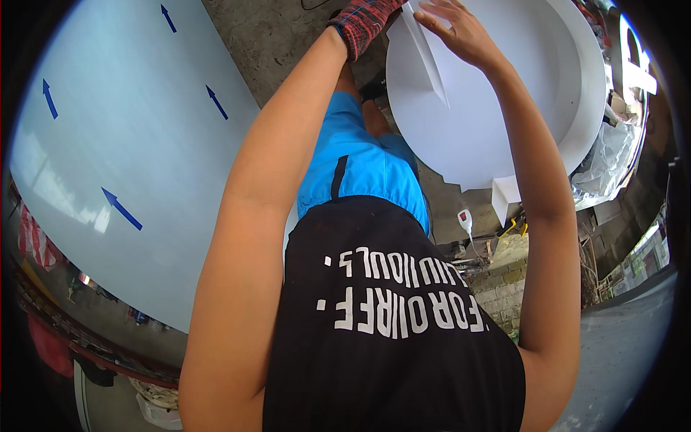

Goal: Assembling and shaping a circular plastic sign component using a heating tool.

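Note:
A large white round form with a raised rim lies on the ground ahead of me. A narrow white strip, ending in a point, stands on its left part. My right hand, bare, curls its fingers over the top of this strip. My left hand wears a red plaid glove and sits at the form's left edge, right beside the strip's upper end. Its fingers are cut off by the picture's top edge, so its grip is hidden. My black shirt and blue shorts fill the middle.
A big pale blue sheet with dark blue arrows covers the left side. Bare concrete floor shows between it and the form. Crumpled clear plastic, a small white corded device and bricks lie to the right.

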`<state>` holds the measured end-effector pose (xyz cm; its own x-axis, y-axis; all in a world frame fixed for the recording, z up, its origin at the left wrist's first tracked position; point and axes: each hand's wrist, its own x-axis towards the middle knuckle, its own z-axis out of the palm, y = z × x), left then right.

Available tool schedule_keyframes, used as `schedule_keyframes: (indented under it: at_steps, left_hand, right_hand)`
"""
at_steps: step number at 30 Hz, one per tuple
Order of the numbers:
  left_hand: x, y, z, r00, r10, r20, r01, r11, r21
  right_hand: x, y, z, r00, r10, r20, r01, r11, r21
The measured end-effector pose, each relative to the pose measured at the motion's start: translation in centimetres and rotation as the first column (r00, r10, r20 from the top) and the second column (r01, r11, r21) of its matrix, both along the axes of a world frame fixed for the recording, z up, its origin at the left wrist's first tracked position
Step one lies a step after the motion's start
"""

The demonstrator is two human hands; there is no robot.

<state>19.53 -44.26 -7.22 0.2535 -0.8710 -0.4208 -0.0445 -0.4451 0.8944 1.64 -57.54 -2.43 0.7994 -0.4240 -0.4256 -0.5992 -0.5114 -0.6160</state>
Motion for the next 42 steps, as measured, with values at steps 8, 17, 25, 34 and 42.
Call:
schedule_keyframes:
  at_steps: [8,17,25,34,42]
  left_hand:
    - [0.5,1.4,-5.3,0.930,-0.063,0.361,0.146,0.967,-0.208]
    - [-0.9,-0.5,0.8,0.980,0.076,-0.182,-0.044,0.984,0.175]
    - [-1.6,0.2,-0.4,0.974,0.127,-0.186,-0.098,0.982,0.159]
    - [-2.0,1.0,-0.7,0.982,0.111,-0.150,-0.101,0.992,0.074]
    - [-3.9,1.4,2.3,0.890,0.455,-0.021,-0.446,0.880,0.165]
  right_hand:
    - [0.9,-0.3,-1.9,0.997,0.070,-0.037,-0.073,0.993,-0.092]
    - [-0.3,0.1,-4.0,1.000,0.026,0.005,-0.025,0.981,-0.191]
    - [-0.2,0.2,-3.3,0.998,0.057,0.001,-0.056,0.985,-0.160]
    - [-0.2,0.4,-2.5,1.000,0.014,-0.011,-0.015,0.995,-0.102]
    - [-0.4,0.6,-2.4,1.000,-0.029,0.000,0.029,0.995,-0.092]
